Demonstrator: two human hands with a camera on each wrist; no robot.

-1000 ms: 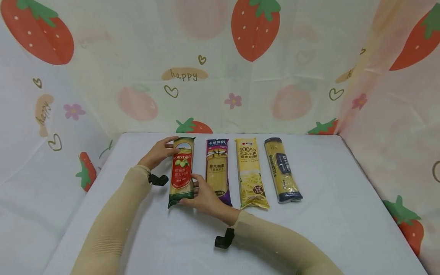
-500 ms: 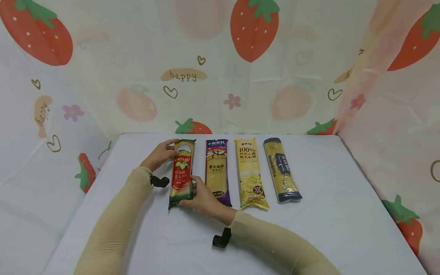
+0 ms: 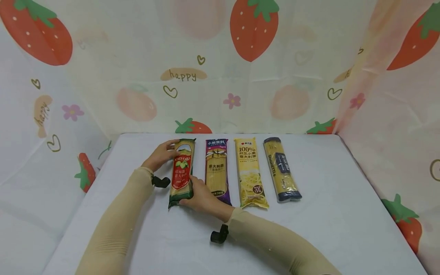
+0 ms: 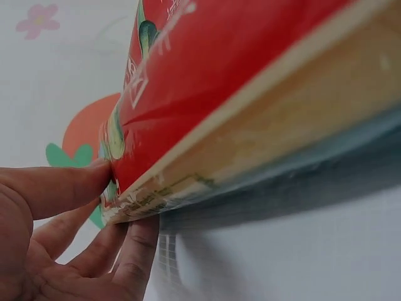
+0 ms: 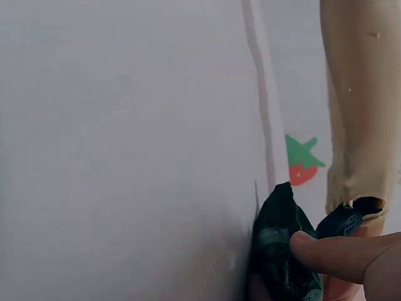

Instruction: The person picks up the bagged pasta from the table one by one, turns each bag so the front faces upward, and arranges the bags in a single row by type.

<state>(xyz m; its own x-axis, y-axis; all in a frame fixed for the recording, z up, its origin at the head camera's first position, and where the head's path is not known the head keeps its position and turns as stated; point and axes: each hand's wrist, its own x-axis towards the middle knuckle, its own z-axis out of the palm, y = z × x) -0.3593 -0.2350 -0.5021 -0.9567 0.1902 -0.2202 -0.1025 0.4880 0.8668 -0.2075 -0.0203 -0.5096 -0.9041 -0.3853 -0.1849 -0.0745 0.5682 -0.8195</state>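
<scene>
Olive pasta packet gripped by left hand and right hand, left wrist view alone shows fingers curled beneath

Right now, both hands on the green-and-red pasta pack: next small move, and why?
Probably lift it clear. The left hand pinches the far end of the green-and-red pasta pack, the right hand grips the near end, and it already tilts on edge beside the purple pack.

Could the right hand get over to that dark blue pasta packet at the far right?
Probably yes: the dark blue packet lies uncovered on the table, but the right hand grips the green-ended packet and would have to let go.
</scene>
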